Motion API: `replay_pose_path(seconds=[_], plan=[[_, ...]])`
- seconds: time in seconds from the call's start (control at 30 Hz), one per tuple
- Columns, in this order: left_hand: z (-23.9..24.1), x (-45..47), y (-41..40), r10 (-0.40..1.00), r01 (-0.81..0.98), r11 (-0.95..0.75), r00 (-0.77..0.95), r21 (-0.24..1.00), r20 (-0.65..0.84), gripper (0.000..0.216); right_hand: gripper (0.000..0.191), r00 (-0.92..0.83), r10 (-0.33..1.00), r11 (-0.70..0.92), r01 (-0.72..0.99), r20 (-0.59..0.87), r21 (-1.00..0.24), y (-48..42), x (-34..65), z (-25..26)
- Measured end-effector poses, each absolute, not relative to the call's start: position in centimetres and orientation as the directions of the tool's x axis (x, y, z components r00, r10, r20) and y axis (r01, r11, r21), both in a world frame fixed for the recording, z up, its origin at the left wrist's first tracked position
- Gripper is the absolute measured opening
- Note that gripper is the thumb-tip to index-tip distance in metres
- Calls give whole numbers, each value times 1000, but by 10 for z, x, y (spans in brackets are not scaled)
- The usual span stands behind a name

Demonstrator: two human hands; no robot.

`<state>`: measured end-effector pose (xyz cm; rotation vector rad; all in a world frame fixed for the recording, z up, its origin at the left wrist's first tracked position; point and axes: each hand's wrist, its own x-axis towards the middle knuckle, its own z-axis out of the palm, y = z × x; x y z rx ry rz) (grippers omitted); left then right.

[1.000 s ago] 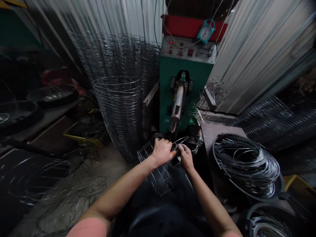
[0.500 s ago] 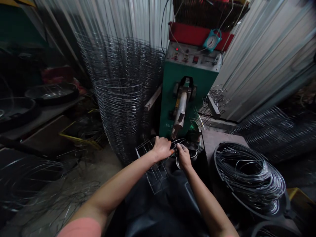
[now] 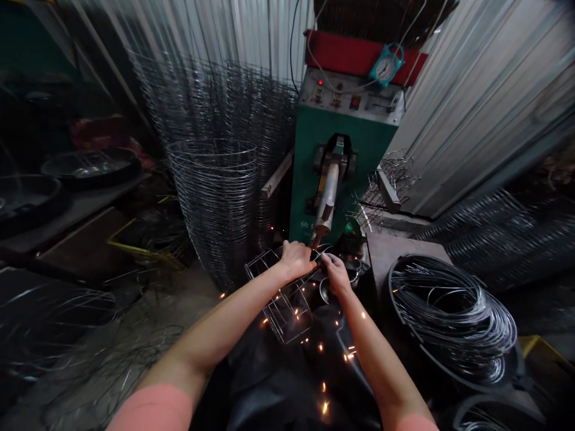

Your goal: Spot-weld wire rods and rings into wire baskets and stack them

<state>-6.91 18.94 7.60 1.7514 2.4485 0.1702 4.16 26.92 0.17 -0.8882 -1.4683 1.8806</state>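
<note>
My left hand is closed on a wire frame, a small grid basket of thin rods hanging below it over my dark apron. Close by on the right, my right hand pinches at a thin wire by the tip of the machine's electrode; the exact grip is partly hidden. The electrode belongs to a green spot welder and its tip touches down between my hands. Bright sparks scatter over the apron and my forearms.
Tall stacks of wire rings stand left of the welder. At right, a round tub holds coiled wire rings. A blue dial clock hangs on top of the welder. Loose wire litters the floor at left.
Sparks have appeared around my hands and apron. My hands have shifted slightly up to the electrode tip, and the wire frame has turned a little.
</note>
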Motion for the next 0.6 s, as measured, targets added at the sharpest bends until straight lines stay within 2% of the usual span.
replay_pose_path(seconds=[0.07, 0.17, 0.27, 0.6], plan=[[74, -65, 187, 940, 924, 339, -341, 176, -20, 34, 35, -672, 721, -204, 28, -169, -979, 261, 64, 1], [72, -60, 184, 923, 910, 375, -384, 178, 13, 33, 37, -806, 552, -159, 152, -215, -976, 238, 102, -6], [71, -57, 183, 904, 897, 414, -425, 159, 43, 33, 32, -873, 445, -58, 194, -199, -979, 211, 125, -19], [70, -66, 184, 881, 873, 463, -472, 153, 27, 35, 36, -820, 569, 57, 120, -66, -991, 197, 110, -33]])
